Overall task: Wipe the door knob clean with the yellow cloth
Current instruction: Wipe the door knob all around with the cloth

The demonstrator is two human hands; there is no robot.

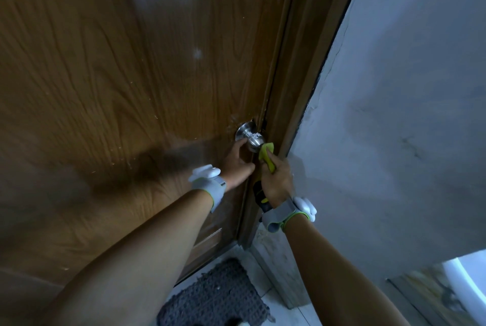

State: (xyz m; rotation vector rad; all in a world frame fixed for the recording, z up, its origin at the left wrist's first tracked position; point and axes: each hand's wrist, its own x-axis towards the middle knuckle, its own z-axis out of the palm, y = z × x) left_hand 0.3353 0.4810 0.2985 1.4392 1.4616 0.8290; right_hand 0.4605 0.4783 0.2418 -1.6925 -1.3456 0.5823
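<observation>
Both forearms reach up: the left hand (238, 165) steadies the door knob (253, 139) on the door's right edge, so the right hand (277, 181), gripping the yellow cloth (267, 153), should rub those white specks.

A dark woven mat (214, 296) lies on the pale floor (284, 315) below the grey wall (394, 115).

Door (105, 88): brown, wood-grain pattern. Door knob (253, 140): silver with white flecks. Cloth (267, 154): yellow. Wall (394, 115): grey-blue. Floor mat (218, 296): dark grey, knobbed weave.
</observation>
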